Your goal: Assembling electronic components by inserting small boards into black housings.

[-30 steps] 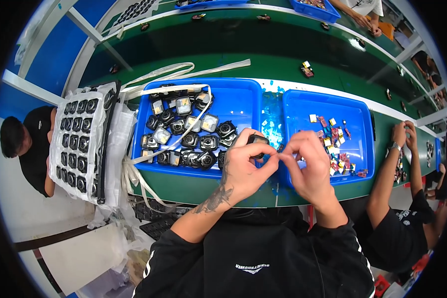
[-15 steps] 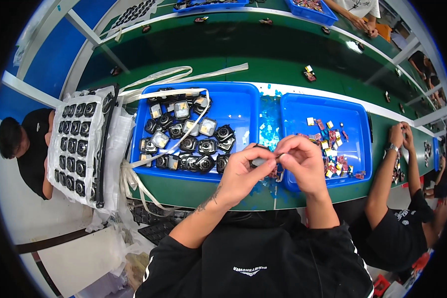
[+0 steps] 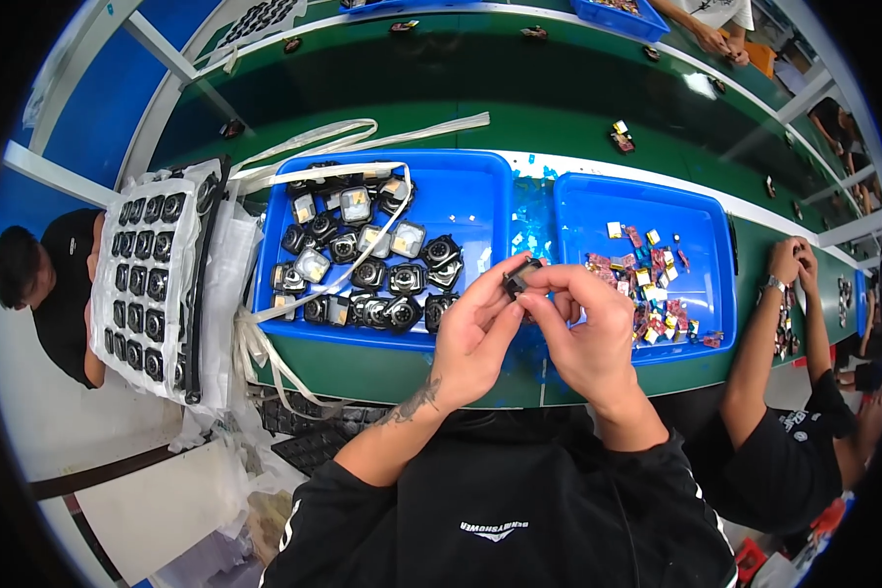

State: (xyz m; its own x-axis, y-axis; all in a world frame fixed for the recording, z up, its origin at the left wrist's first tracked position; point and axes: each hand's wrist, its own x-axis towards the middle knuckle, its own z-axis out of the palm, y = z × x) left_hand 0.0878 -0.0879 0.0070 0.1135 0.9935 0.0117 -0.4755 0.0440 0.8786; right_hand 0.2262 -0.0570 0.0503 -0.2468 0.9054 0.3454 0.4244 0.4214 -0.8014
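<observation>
In front of my chest, both hands hold one small black watch case (image 3: 521, 278) over the gap between two blue trays. My left hand (image 3: 475, 343) grips it from the left with fingers curled round it. From the right, the thumb and fingers of my right hand (image 3: 590, 328) pinch the same case. Fingertips partly cover it. The left blue tray (image 3: 480, 186) holds several black watch cases (image 3: 405, 279), some with clear or pale faces. In the right blue tray (image 3: 647, 191) lie several small red boards with yellow and white parts (image 3: 657, 279).
White strapping (image 3: 309, 147) trails across the left tray. At far left stands a stack of padded trays (image 3: 147, 279) of watch cases, beside a seated person (image 3: 64, 284). Another person's arms (image 3: 769, 333) work at right. Small parts (image 3: 622, 135) sit on the green belt (image 3: 519, 98) beyond.
The watch case has been turned from nearly flat to tilted up between my fingers. My right hand has rotated inward around it. Parts on the green belt have shifted slightly right.
</observation>
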